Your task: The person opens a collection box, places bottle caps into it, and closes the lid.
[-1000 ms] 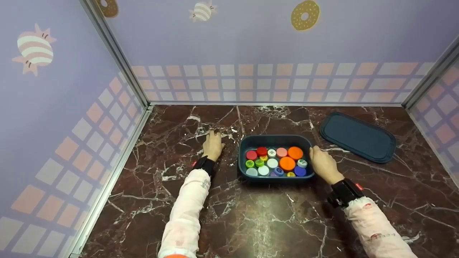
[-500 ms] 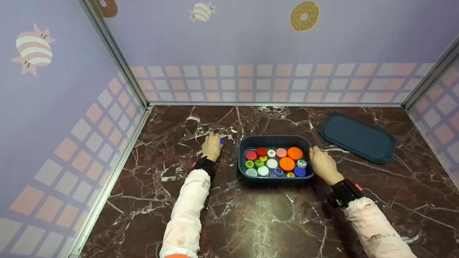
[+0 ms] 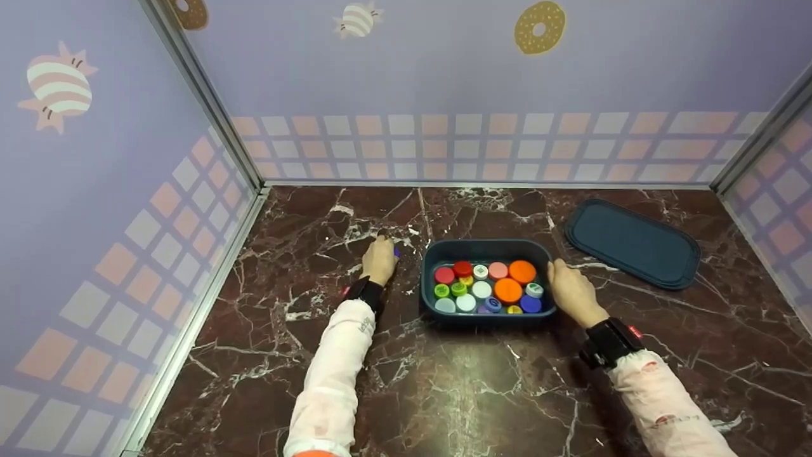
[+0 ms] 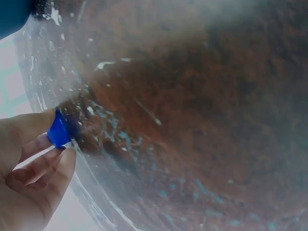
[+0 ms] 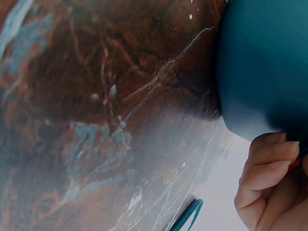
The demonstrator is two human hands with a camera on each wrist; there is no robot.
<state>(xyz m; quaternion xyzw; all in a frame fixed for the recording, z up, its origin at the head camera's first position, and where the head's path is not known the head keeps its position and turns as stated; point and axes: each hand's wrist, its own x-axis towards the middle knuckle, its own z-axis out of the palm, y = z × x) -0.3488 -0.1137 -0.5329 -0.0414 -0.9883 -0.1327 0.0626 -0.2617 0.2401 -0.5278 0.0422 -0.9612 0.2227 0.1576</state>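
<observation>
Between thumb and fingers, my left hand (image 3: 379, 261) pinches a blue bottle cap (image 4: 58, 130), close to the tabletop and left of the box. Only a sliver of that cap shows in the head view. A dark blue-green plastic box (image 3: 488, 320) stands at the middle of the table, with several caps in one layer inside: orange caps (image 3: 509, 290), white, red, green, yellow, pink and blue ones. At the box's right end, my right hand (image 3: 574, 292) grips the wall, its fingers curled against the outside in the right wrist view.
A matching flat lid (image 3: 634, 243) lies on the dark marbled table (image 3: 469, 393), behind and right of the box. Patterned purple panels (image 3: 457, 70) wall in the back and both sides, meeting at metal frame strips.
The blue cap, hidden a second ago, came into view beside my left hand. That hand has shifted slightly right with it. My right hand and the box have kept still.
</observation>
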